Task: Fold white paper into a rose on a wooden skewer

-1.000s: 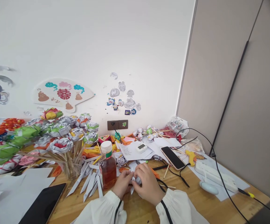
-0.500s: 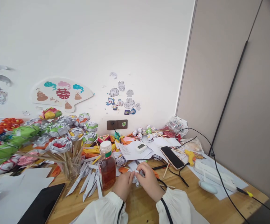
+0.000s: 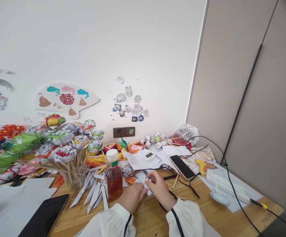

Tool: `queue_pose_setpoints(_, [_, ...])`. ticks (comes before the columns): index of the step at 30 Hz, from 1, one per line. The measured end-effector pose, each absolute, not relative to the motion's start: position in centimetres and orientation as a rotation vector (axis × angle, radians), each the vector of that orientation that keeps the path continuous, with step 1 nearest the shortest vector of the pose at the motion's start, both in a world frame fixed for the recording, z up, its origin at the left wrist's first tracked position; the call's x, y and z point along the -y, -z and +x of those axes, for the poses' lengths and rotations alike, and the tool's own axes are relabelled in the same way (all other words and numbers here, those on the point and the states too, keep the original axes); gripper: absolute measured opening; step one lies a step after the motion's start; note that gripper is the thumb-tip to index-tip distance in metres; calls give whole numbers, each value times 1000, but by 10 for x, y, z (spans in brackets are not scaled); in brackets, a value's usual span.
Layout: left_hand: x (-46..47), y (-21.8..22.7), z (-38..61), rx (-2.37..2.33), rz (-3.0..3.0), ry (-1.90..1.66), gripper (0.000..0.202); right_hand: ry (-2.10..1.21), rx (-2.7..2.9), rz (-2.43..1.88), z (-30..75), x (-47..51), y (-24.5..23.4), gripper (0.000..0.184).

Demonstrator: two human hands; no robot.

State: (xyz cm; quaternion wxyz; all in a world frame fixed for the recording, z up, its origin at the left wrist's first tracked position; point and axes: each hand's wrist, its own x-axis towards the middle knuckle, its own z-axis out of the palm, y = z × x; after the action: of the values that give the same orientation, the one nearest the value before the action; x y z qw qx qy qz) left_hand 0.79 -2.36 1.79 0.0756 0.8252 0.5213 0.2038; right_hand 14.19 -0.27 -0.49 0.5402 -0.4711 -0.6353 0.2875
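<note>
A small piece of folded white paper [image 3: 148,192] is pinched between my two hands above the wooden table. My left hand [image 3: 133,195] is closed, thumb against the paper's lower left side. My right hand [image 3: 157,187] holds the paper from the right with bent fingers, which cover part of it. Just left of my left hand stands a bottle of amber liquid [image 3: 113,182] with a white cap. Folded white paper strips [image 3: 94,194] lie in a heap left of the bottle.
Paper flowers on sticks [image 3: 64,153] fill a clear holder at left. A black tablet [image 3: 45,215] lies near loose white sheets. On the right are a phone [image 3: 182,167], a yellow glue gun [image 3: 201,166], a power strip [image 3: 228,187] and black cables. A white timer [image 3: 149,156] rests on papers behind.
The paper between my hands has turned and shows more below my fingers. Both hands have shifted their grip slightly; my left thumb now sits lower.
</note>
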Motion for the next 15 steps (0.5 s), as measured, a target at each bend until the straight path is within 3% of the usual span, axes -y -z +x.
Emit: queue_pose_setpoints(15, [23,-13,7,-1371,1933,-1093,20,-709,1547,-903,145,14,-17,17])
